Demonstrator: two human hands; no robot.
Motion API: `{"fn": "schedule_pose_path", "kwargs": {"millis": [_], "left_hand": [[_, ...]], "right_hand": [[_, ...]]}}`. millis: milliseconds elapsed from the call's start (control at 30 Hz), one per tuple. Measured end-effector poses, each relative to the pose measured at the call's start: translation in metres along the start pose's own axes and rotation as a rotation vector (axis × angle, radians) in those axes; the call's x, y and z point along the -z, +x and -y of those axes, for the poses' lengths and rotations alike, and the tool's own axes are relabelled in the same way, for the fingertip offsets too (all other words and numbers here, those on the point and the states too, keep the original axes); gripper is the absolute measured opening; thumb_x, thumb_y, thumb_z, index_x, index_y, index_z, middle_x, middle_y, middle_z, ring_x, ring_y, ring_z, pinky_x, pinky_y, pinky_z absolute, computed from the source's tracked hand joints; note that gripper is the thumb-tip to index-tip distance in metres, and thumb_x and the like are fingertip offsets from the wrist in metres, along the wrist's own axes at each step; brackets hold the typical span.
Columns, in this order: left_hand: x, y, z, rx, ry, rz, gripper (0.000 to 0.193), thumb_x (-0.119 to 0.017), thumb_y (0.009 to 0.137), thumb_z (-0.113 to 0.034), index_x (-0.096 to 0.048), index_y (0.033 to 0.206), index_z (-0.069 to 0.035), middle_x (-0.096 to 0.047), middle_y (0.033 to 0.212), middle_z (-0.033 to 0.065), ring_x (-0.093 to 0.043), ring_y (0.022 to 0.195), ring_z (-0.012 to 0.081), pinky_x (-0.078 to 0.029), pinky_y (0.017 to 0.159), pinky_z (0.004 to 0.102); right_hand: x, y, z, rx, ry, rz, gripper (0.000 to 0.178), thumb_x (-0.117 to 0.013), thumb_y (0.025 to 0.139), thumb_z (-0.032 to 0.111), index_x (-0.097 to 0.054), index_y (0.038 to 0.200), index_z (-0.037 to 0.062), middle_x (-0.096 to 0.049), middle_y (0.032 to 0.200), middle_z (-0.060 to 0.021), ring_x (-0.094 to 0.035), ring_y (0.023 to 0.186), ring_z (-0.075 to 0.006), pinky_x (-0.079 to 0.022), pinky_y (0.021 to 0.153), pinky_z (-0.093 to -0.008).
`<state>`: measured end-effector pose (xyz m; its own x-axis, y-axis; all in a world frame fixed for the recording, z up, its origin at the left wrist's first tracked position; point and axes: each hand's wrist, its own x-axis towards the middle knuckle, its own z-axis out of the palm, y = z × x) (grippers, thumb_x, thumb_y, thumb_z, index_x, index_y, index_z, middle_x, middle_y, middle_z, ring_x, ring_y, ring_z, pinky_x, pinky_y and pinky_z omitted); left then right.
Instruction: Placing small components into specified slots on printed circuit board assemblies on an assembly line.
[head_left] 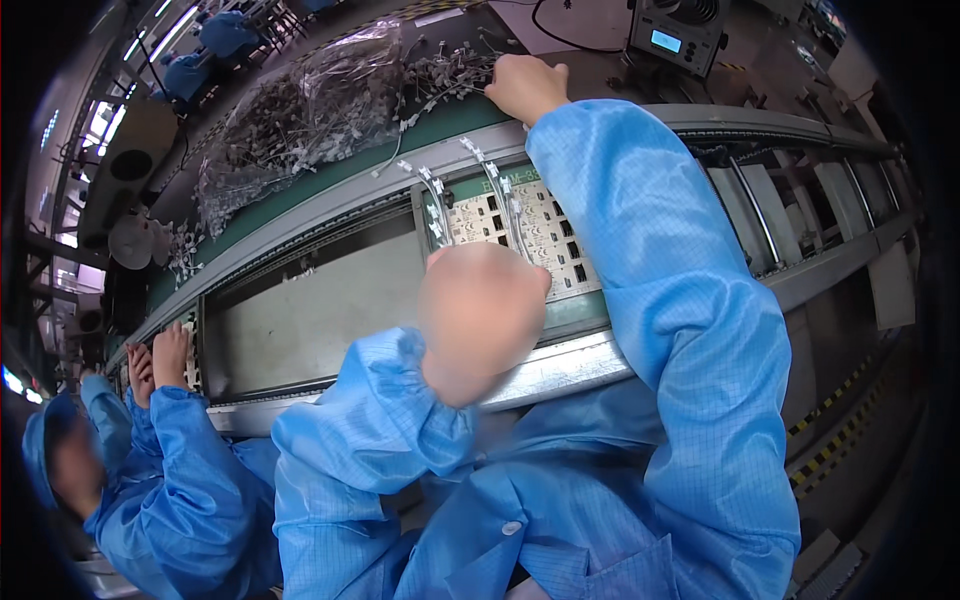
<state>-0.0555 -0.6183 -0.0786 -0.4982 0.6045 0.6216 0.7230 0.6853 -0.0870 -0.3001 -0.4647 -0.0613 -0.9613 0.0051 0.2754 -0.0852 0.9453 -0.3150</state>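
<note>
My right hand (527, 88) reaches across the line to the edge of a loose pile of small white wired connectors (450, 72). Its fingers are curled down, and whatever lies between them is hidden. My left hand (485, 305) is smeared over the lower left part of a pale circuit board panel (575, 255) with dark rectangular parts in rows; its fingers cannot be made out. Two rows of white connectors with wires, one on the left (436, 205) and one in the middle (508, 195), stand along the panel and stick out past its far edge.
Beyond the metal rail (330, 190) lies a clear plastic bag (310, 110) full of wired connectors. A boxy device with a lit display (666, 41) stands at the far right. At left, a co-worker in blue (190, 500) has both hands over the same conveyor. Rollers (755, 210) continue rightward.
</note>
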Motion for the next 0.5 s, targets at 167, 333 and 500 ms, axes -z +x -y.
{"fn": "schedule_pose_path", "kwargs": {"millis": [167, 333, 500], "left_hand": [[-0.001, 0.001, -0.005, 0.067, -0.102, 0.066, 0.015, -0.072, 0.077, -0.011, -0.064, 0.09, -0.012, -0.065, 0.084, -0.0008, -0.06, 0.092, 0.0222, -0.037, 0.089, 0.0501], [0.006, 0.002, 0.003, 0.115, -0.077, 0.056, 0.012, -0.071, 0.083, -0.012, -0.064, 0.092, -0.013, -0.066, 0.086, -0.001, -0.06, 0.096, 0.0236, -0.036, 0.09, 0.0505], [0.009, 0.003, -0.002, 0.16, -0.137, 0.146, 0.01, -0.071, 0.086, -0.016, -0.064, 0.094, -0.014, -0.066, 0.088, -0.0001, -0.059, 0.097, 0.0244, -0.035, 0.092, 0.0497]], "right_hand": [[0.007, 0.006, 0.008, -0.013, 0.187, -0.08, 0.035, -0.07, 0.088, 0.039, -0.077, 0.113, 0.0151, -0.074, 0.118, -0.0136, -0.069, 0.113, -0.0342, -0.038, 0.105, -0.0621], [-0.009, 0.015, 0.031, 0.081, 0.017, -0.014, 0.028, -0.062, 0.087, 0.019, -0.076, 0.108, 0.0075, -0.075, 0.111, -0.0181, -0.069, 0.11, -0.04, -0.047, 0.093, -0.0611], [0.0, 0.01, 0.014, 0.088, 0.142, -0.06, 0.027, -0.072, 0.086, 0.027, -0.077, 0.105, 0.0087, -0.075, 0.106, -0.0174, -0.071, 0.104, -0.0356, -0.051, 0.09, -0.0511]]}}
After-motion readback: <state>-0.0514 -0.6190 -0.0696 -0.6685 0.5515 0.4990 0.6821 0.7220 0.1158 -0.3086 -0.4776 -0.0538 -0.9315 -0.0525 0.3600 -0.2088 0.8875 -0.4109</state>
